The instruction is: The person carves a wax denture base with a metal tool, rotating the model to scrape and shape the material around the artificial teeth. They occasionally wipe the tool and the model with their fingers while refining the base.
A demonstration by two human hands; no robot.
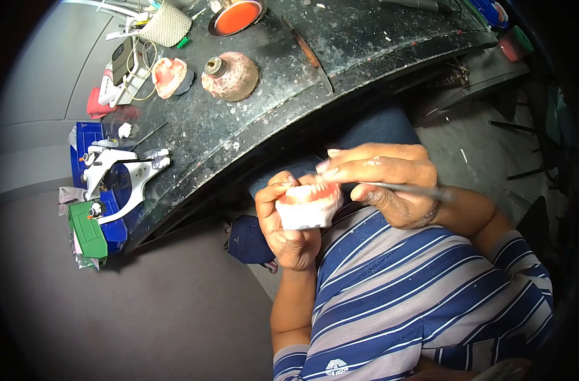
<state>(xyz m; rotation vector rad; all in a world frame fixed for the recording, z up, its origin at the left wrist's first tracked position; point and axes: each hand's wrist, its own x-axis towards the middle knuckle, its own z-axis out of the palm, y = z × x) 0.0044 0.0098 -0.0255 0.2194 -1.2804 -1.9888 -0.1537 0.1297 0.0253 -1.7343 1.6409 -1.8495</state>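
My left hand is wrapped round a white plaster dental model that carries pink wax and a row of teeth. The model is held up in front of my striped shirt, beyond the bench edge. In my right hand is a thin grey tool, its handle running back past the thumb. The right fingertips are close to the teeth; the tool's tip is blurred, and I cannot tell if it touches them. Whitish dust covers parts of the right hand.
On the dark bench are a pink-stained burner, a pink dental model, a brown-handled knife and a dish of red wax. A white articulator stands by blue and green trays at left.
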